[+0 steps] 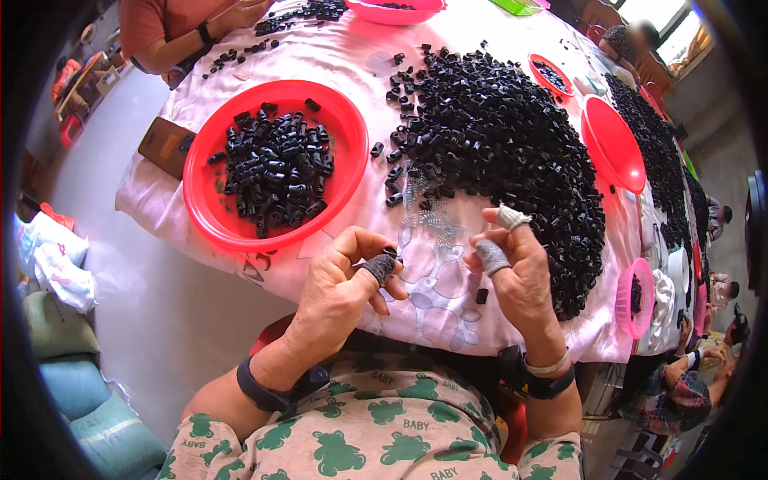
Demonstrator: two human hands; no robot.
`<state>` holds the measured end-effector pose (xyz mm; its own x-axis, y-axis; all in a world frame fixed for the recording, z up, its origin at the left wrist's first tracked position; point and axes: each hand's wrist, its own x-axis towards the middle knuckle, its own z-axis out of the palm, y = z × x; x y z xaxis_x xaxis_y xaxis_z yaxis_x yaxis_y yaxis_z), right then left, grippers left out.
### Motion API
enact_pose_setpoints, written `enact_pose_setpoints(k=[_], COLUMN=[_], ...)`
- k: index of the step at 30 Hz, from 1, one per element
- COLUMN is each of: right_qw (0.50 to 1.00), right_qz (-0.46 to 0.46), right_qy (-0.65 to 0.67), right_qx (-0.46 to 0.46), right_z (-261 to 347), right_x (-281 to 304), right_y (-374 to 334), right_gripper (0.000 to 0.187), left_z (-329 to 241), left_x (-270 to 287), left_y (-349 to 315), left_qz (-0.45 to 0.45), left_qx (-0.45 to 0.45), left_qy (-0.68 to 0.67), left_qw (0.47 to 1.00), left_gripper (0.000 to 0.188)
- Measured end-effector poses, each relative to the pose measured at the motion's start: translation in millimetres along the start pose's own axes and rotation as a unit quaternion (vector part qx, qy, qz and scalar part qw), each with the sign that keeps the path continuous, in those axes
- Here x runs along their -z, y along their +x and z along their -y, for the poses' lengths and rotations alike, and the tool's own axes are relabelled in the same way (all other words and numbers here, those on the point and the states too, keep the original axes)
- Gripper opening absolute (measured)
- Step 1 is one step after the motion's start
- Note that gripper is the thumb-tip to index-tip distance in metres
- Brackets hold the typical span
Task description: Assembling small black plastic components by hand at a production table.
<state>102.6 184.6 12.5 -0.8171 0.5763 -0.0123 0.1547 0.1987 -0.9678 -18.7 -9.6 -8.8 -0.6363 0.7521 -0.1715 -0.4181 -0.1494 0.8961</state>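
Your left hand point(344, 280) pinched a small black piece point(390, 251) between thumb and fingers, to the right of and nearer you than the red basin point(349, 132); a fingertip grip presumably suited so small a part. Your right hand point(518, 268), farther right of the basin, had its fingers parted with nothing visible between them. Cloth wraps point(494, 258) on your fingers probably guarded the skin from rubbing. Silvery bits point(424, 210) and a heap of black pieces point(496, 136) lay right of the basin, likely kept there for short reaches, while the basin's wall seemed to keep its own pieces point(276, 172) apart from the heap.

Beneath the basin, pale pink patterned cloth point(416, 304) draped the table. Left of it sat a brown case point(162, 148); beyond it, a co-worker point(164, 36). Farther left lay stuffed sacks point(72, 388) on the grey floor point(200, 328).
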Motion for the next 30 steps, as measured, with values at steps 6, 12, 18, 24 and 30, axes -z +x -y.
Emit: enact_pose_setpoints(k=[6,12,18,24,30], right_qw=[0.993,0.935,0.884,0.874,0.954], right_qz=[-0.067,0.042,0.097,0.082,0.052], right_qy=[-0.092,-0.312,-0.4,-0.434,-0.247], right_qx=[0.016,0.162,0.222,0.201,0.162], right_z=[7,18,8,8,-6], right_x=[22,-8,-48,-56,-37], right_y=[8,-17,-24,-25,-33], right_gripper=[0.02,0.022,0.039,0.031,0.024], left_z=[-2,-3,-6,-8,-10], left_x=[2,5,4,4,1], left_y=[1,3,2,-1,-3], left_qz=[-0.002,-0.035,-0.051,-0.051,0.008], left_qx=[-0.001,-0.012,-0.024,-0.027,-0.013], left_qy=[0.003,-0.008,-0.014,-0.011,0.035], left_qw=[1.0,0.999,0.998,0.998,0.999], left_gripper=[0.018,0.017,0.016,0.016,0.018])
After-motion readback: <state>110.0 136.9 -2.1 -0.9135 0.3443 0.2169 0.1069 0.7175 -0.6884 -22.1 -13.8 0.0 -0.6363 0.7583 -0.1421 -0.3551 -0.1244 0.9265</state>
